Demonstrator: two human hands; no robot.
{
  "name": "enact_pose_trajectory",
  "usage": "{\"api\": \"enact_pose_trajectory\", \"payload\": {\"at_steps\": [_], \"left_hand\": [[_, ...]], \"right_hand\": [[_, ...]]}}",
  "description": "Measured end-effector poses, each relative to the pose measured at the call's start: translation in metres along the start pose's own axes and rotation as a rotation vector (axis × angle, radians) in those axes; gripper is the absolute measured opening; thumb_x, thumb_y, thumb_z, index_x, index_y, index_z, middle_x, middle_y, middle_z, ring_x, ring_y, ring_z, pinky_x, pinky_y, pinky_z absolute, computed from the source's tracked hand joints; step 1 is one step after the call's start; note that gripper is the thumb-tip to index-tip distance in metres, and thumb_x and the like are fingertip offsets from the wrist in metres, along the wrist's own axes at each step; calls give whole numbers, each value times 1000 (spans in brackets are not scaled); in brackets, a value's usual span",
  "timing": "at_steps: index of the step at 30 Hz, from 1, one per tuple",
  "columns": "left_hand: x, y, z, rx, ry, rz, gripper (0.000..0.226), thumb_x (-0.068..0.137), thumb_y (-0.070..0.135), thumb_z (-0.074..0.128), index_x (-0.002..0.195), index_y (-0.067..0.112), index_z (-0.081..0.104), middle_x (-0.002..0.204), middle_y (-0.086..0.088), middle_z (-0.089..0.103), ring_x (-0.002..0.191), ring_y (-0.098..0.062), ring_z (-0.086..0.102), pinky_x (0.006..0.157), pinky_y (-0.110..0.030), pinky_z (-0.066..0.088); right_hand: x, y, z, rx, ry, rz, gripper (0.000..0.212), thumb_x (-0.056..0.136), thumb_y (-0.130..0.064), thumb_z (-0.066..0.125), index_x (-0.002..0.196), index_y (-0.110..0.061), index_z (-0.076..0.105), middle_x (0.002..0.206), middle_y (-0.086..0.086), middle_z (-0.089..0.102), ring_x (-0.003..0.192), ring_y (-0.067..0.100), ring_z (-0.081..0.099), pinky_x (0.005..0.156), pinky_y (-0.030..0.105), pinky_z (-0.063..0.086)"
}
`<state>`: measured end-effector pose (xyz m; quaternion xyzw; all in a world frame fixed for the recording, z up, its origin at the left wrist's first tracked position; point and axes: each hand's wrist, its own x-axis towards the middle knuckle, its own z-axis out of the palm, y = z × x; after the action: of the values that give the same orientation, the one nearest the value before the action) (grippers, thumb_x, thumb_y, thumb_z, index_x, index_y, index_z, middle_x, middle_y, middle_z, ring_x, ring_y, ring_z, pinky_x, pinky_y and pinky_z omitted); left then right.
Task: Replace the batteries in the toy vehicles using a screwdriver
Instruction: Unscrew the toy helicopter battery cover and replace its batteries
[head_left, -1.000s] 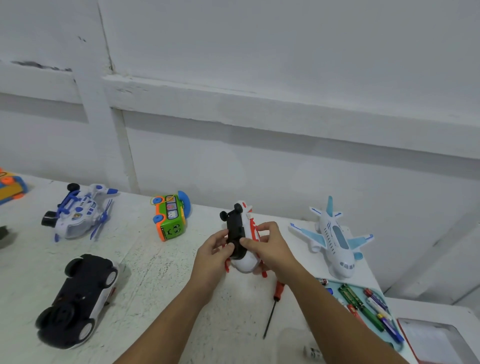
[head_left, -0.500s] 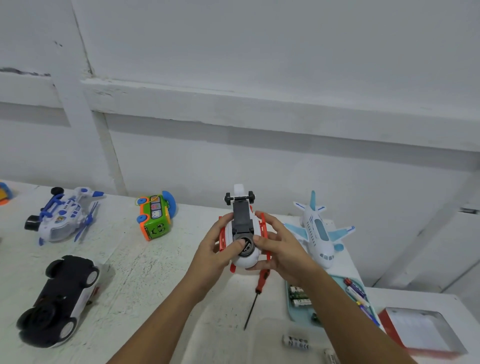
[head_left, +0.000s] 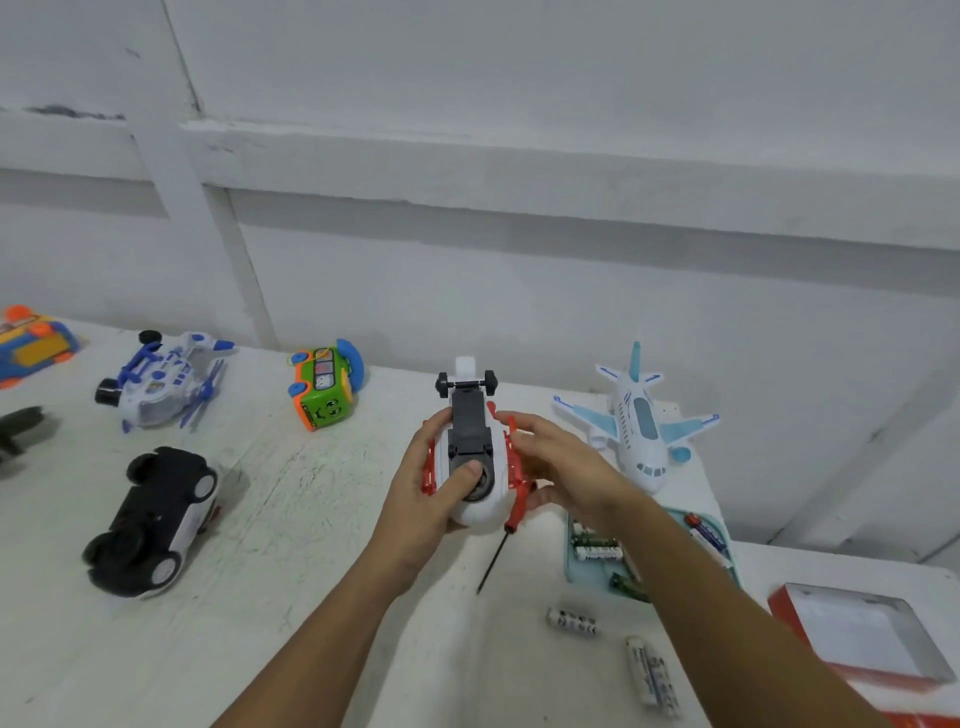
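Above the table (head_left: 311, 597), the left hand (head_left: 421, 499) curls round an upturned white-and-red toy (head_left: 470, 431), thumb pressed on its black belly; the right hand (head_left: 561, 462) clasps the other side. Beneath lies a screwdriver (head_left: 493, 564); loose batteries (head_left: 573, 621) and a plane (head_left: 641, 431) sit rightward.

We log the toy vehicle (head_left: 470, 436): white body, black underside, red side trim. Screwdriver (head_left: 498, 553): red handle, black shaft. Airplane (head_left: 641, 431): white, pale blue wings. Bus (head_left: 324, 387): green, orange, blue. Car (head_left: 156, 514): black and white. Tray (head_left: 582, 574): pale teal. Surface (head_left: 291, 519): white, grey scuffs.
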<state>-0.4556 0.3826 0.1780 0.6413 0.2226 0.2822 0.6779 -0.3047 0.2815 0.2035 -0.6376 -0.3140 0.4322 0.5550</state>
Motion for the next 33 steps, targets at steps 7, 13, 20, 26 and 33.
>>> {"api": "enact_pose_trajectory", "payload": {"at_steps": [7,13,20,26,33], "left_hand": [[-15,-1,-7,90,85,-2,50,93,18,63,130,50,49,121,29,57,117,-12,58,91,-47,53],[-26,-1,-24,109,96,-13,51,92,22,63,131,51,48,122,32,56,116,-11,58,93,-49,51],[-34,3,-54,169,22,3,53,93,23,63,130,55,42,115,53,44,117,12,48,101,-51,47],[-36,0,-77,183,-60,17,61,94,16,60,139,47,33,121,47,36,108,35,35,107,-27,38],[-38,-2,-92,129,-165,47,61,93,20,62,133,54,31,105,64,38,129,17,32,110,-25,35]], "right_hand": [[8,16,2,-543,255,137,34,97,-31,50,129,-21,56,126,9,60,92,19,57,81,33,46],[16,29,30,-951,253,295,21,88,-20,61,104,-9,54,99,8,61,82,20,58,73,33,52],[27,35,51,-753,357,369,46,81,0,62,121,-13,44,95,8,56,76,28,70,65,41,62],[12,-7,58,-455,750,-61,66,88,3,58,145,-21,33,117,12,52,76,26,68,56,27,59],[-18,-63,112,-41,933,-571,62,95,-5,58,142,-35,32,112,8,54,80,20,70,78,35,60]]}}
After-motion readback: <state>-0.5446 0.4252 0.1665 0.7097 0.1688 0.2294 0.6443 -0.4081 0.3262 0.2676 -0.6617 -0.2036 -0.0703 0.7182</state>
